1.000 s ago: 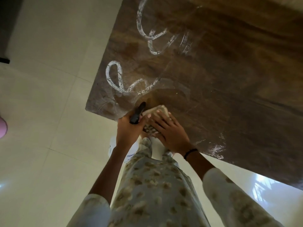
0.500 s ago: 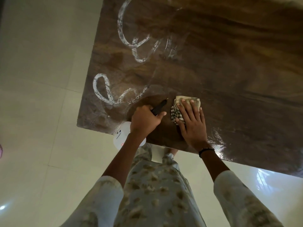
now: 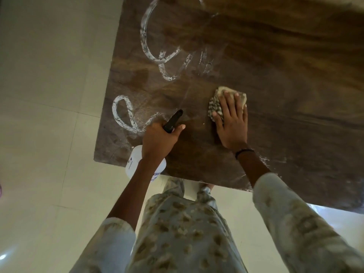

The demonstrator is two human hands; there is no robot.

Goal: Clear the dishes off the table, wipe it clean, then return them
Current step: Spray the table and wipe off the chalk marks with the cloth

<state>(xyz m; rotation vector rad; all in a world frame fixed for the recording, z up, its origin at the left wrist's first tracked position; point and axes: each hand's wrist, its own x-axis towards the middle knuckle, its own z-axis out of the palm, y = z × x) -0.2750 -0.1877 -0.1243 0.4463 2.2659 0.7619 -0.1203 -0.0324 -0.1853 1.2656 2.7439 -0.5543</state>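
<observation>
A dark wooden table (image 3: 275, 75) fills the upper right of the head view. White foam streaks (image 3: 122, 113) curl across its left part, with more foam (image 3: 155, 50) farther back. My left hand (image 3: 159, 138) grips a white spray bottle (image 3: 134, 164) by its black trigger head (image 3: 173, 121), near the table's front left corner. My right hand (image 3: 232, 123) presses flat, fingers straight, on a folded checked cloth (image 3: 216, 107) lying on the tabletop. No dishes are in view.
Pale tiled floor (image 3: 49, 95) lies to the left of and below the table. The table's near edge (image 3: 206, 182) runs just in front of my legs.
My right hand has pushed the cloth away from the near edge, farther onto the table and to the right. My left hand with the bottle has stayed near the corner.
</observation>
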